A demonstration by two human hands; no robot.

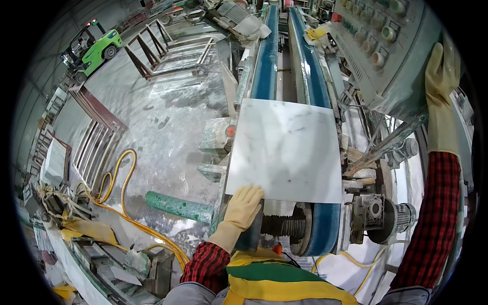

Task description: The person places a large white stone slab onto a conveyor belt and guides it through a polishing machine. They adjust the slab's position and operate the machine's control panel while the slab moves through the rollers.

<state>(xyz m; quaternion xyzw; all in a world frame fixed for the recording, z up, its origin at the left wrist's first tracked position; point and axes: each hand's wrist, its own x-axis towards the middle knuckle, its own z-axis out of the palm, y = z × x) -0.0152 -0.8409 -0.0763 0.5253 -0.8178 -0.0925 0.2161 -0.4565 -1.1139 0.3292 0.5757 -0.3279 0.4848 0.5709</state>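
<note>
A white, faintly grey-veined stone slab (287, 147) lies flat across two blue conveyor belts (321, 231). My left hand (243, 204), in a cream rubber glove, rests on the slab's near left corner with its fingers stretched out flat. Far to the right, my right hand (443, 71) wears the same kind of glove. It is raised against the side of a grey control box (401, 76), fingers extended upward; part of its contact with the box is hidden. Rows of round buttons cover the box's face. Red-and-black checked sleeves cover both forearms.
An electric motor (401, 217) sits right of the near belt end. A green pipe (178, 206) sticks out leftward over the wet floor. Yellow hoses (124, 203) curl beside metal racks (96, 147). A green forklift (96, 51) stands far left.
</note>
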